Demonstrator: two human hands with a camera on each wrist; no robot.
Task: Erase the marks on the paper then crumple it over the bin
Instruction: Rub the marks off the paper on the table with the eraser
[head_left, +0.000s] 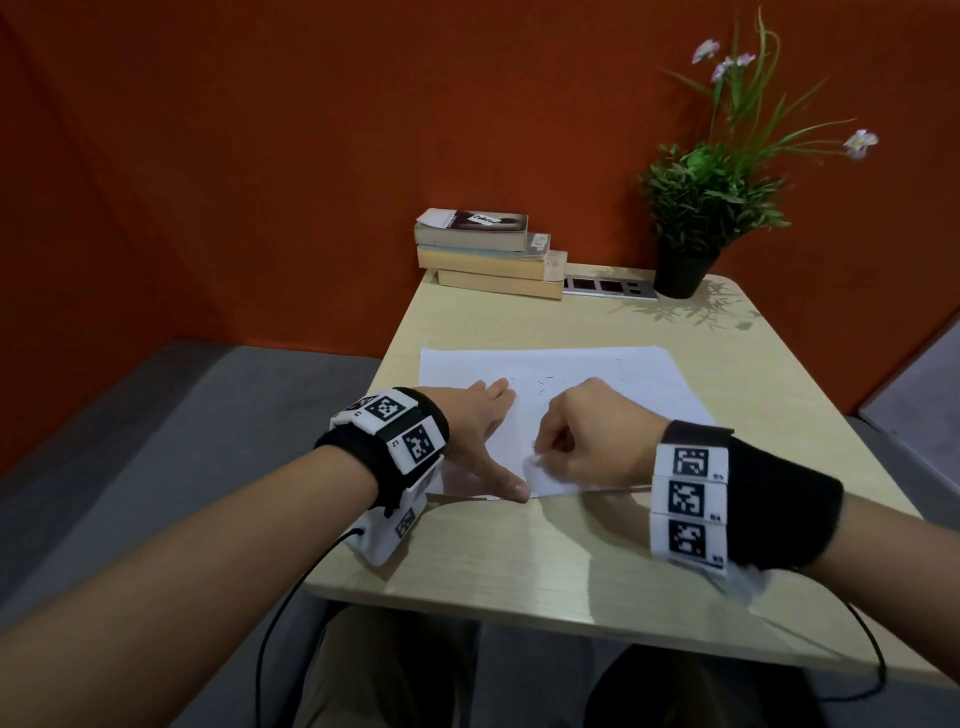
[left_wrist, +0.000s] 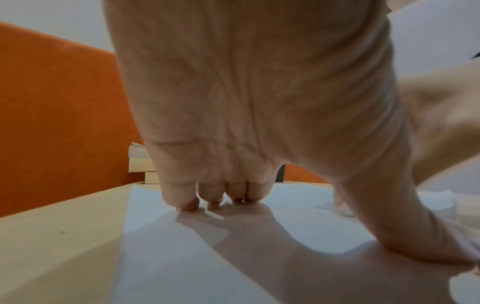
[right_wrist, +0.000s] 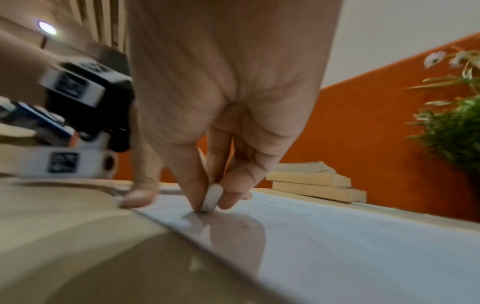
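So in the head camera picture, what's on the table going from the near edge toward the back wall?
Bare table → left hand pressing the paper and right hand pinching an eraser, about level → open stretch of paper → stack of books and potted plant at the back.

Right hand (right_wrist: 223, 115) pinching eraser (right_wrist: 212, 197) on paper (right_wrist: 337, 236)

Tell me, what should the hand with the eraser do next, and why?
Probably keep rubbing, sliding the eraser up toward the faint marks left mid-sheet. The right hand pinches it against the paper near the front edge, while the left hand presses the sheet flat, so it should not slip.
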